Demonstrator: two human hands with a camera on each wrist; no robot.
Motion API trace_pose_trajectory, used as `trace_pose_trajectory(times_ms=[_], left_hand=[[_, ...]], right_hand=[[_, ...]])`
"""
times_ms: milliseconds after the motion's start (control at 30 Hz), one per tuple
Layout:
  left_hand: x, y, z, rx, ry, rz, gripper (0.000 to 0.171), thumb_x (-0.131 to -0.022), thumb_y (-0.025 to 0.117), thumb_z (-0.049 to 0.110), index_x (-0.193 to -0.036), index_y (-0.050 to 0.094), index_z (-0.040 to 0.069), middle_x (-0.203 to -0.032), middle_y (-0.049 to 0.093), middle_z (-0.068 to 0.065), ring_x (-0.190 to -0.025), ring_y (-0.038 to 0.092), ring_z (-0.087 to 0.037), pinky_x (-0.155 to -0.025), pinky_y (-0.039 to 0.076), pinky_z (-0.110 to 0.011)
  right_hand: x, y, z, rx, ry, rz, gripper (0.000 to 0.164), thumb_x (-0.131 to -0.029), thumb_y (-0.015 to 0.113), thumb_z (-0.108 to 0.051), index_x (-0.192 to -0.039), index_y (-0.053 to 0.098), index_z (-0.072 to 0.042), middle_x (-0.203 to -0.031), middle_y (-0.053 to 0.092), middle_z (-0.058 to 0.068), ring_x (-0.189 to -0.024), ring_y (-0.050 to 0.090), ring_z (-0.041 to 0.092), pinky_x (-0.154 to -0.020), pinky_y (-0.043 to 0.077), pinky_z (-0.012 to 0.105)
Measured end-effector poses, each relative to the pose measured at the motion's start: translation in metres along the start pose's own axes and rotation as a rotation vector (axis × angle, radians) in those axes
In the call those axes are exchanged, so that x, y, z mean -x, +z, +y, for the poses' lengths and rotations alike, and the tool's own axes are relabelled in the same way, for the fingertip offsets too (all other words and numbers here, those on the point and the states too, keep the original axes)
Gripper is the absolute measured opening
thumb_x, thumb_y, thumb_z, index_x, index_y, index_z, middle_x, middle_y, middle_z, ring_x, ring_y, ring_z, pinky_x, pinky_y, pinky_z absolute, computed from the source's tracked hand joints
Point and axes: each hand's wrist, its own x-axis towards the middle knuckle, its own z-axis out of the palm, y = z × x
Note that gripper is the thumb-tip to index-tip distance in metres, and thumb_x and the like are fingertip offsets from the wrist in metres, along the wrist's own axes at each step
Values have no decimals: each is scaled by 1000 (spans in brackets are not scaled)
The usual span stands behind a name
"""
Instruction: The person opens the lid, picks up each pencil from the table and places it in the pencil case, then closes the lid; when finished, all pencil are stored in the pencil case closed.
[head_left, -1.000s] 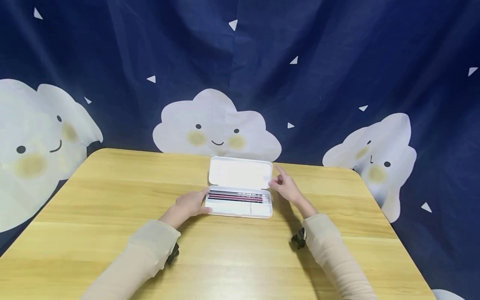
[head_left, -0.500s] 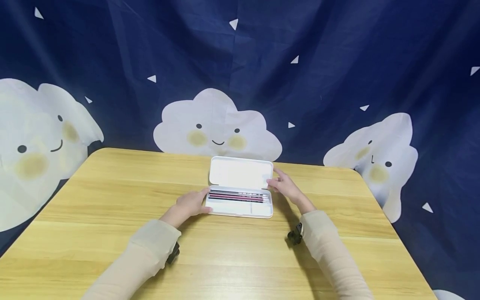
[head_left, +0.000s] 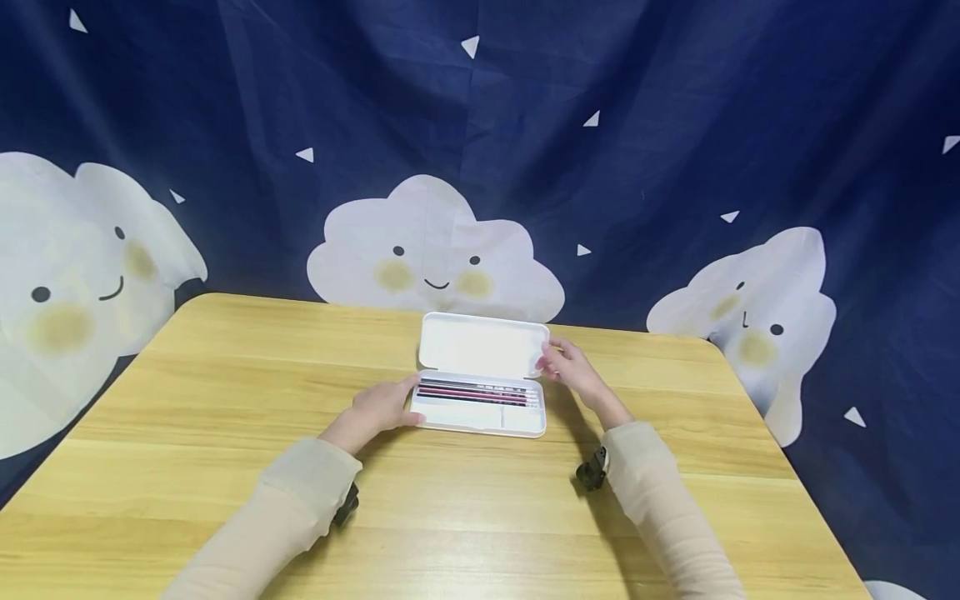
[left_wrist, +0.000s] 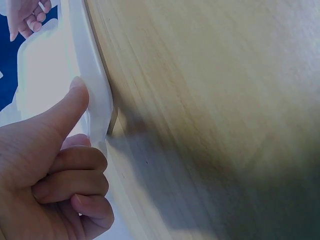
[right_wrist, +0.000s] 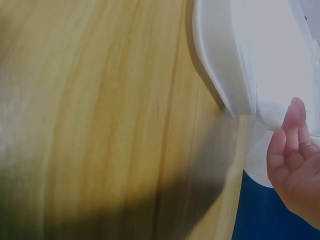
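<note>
A white pencil case (head_left: 457,417) sits on the table with its lid (head_left: 480,346) raised at the back. Several dark and reddish pencils (head_left: 468,393) lie side by side in its rear compartment; the front compartments look bare. My left hand (head_left: 378,407) grips the left end of the base, thumb at the front corner. In the left wrist view that thumb (left_wrist: 75,102) presses against the case wall, with the other fingers curled. At the lid's right edge my right hand (head_left: 573,371) pinches with thumb and fingers, and in the right wrist view its fingertips (right_wrist: 295,112) overlap the lid.
The wooden table (head_left: 450,508) extends around the case on all sides. Behind its far edge hangs a dark blue curtain (head_left: 525,125) with smiling clouds. Small black cameras show at both wrists, such as the right wrist camera (head_left: 591,471).
My right hand's raised index finger has come down onto the lid's right edge, and the fingers have closed in there. The left hand and the base have stayed in place.
</note>
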Motion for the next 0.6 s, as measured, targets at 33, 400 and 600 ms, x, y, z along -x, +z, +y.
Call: trace_pose_trajectory(times_ms=[33, 400, 600], left_hand=[[0, 0, 0, -2, 0, 0, 70, -80, 69, 33, -137, 39, 8, -120, 56, -23, -103, 55, -40, -71, 46, -50], [0, 0, 1, -8, -12, -8, 70, -80, 68, 35, -138, 38, 10, -120, 55, -23, -104, 54, -40, -71, 46, -50], [-1, 0, 0, -10, -9, -3, 73, -79, 69, 36, -140, 36, 11, -120, 55, -24, -102, 55, -39, -68, 46, -49]], right_hand=[[1, 0, 0, -5, 3, 5, 41, -99, 38, -21, -124, 37, 12, -83, 57, 7, -71, 53, 8, -68, 44, 20], [9, 0, 0, -42, 7, 33, 40, -100, 23, -36, -108, 39, 0, -76, 61, 3, -69, 55, 9, -65, 44, 23], [9, -2, 5, -91, -11, 20, 43, -99, 26, -42, -100, 43, -3, -67, 65, 3, -60, 58, 9, -67, 49, 28]])
